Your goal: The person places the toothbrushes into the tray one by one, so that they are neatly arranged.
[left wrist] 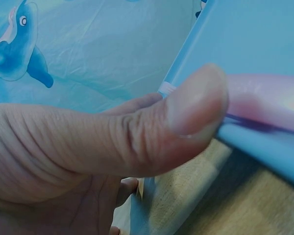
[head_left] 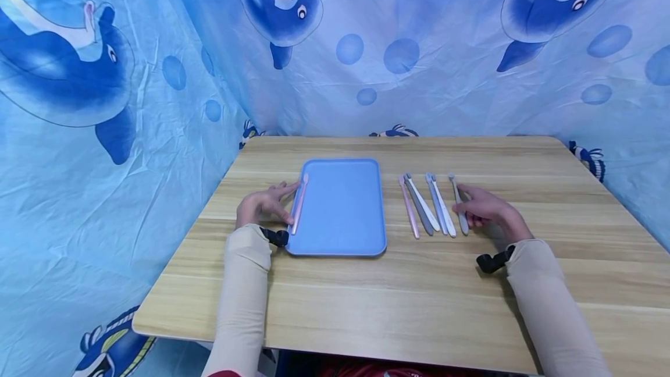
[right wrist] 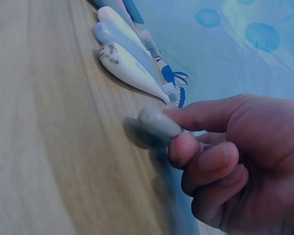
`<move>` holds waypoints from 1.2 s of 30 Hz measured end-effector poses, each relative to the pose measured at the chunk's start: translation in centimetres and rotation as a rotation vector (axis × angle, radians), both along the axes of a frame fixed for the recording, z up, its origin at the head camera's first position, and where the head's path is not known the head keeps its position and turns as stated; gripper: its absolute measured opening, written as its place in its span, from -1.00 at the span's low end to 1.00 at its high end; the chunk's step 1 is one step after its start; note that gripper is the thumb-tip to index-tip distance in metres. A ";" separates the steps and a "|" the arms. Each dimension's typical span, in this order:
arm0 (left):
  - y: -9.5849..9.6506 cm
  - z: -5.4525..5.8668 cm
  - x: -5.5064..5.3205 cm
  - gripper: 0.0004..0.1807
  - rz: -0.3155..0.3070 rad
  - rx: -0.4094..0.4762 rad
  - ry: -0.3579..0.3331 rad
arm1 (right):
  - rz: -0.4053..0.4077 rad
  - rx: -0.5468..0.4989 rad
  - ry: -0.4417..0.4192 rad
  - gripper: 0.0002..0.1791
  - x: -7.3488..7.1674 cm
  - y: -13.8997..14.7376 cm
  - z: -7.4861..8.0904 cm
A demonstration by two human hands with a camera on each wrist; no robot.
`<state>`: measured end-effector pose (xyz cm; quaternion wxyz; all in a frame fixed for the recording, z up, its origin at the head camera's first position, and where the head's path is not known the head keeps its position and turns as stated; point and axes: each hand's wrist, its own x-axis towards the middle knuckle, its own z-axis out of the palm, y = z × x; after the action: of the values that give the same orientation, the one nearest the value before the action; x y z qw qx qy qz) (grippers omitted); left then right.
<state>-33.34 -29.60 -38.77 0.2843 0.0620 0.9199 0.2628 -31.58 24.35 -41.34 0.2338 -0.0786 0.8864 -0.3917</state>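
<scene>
In the head view my left hand is at the left rim of a blue tray. Its fingers are spread along a pink toothbrush lying just inside that rim. The left wrist view has the straight thumb against the pink handle, close over the rim. My right hand pinches a grey toothbrush, the rightmost of a row on the table. Up close, the grey handle sits between the fingers, its rounded end tipped off the wood.
Left of the right hand lie a pink toothbrush, a dark grey one, a blue one and white ones. The wooden table meets a blue dolphin-print curtain at the back and sides.
</scene>
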 end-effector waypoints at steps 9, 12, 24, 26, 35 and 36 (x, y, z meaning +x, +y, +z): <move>-0.1 0.2 0.2 0.43 0.003 -0.003 -0.003 | -0.011 -0.106 0.012 -0.07 0.0 0.0 0.4; -0.2 0.1 0.2 0.42 -0.001 0.002 -0.003 | -0.018 -0.123 0.016 -0.07 0.0 0.0 0.7; -0.3 0.2 0.3 0.40 0.024 0.022 -0.001 | -0.022 -0.187 0.037 -0.12 -0.4 -0.7 1.2; -0.1 0.2 0.3 0.40 0.027 0.008 0.002 | -0.018 -0.197 0.035 -0.12 -0.4 -1.1 1.4; 0.1 0.1 0.1 0.38 0.004 -0.019 0.019 | 0.006 -0.219 0.020 -0.15 -0.5 -3.9 2.0; 0.1 0.1 0.1 0.37 0.005 -0.020 0.020 | 0.008 -0.226 0.018 -0.15 -0.6 -4.2 2.0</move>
<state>-33.25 -29.52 -38.69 0.2752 0.0596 0.9254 0.2535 -32.14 20.11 -39.36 0.2173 -0.1114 0.8384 -0.4874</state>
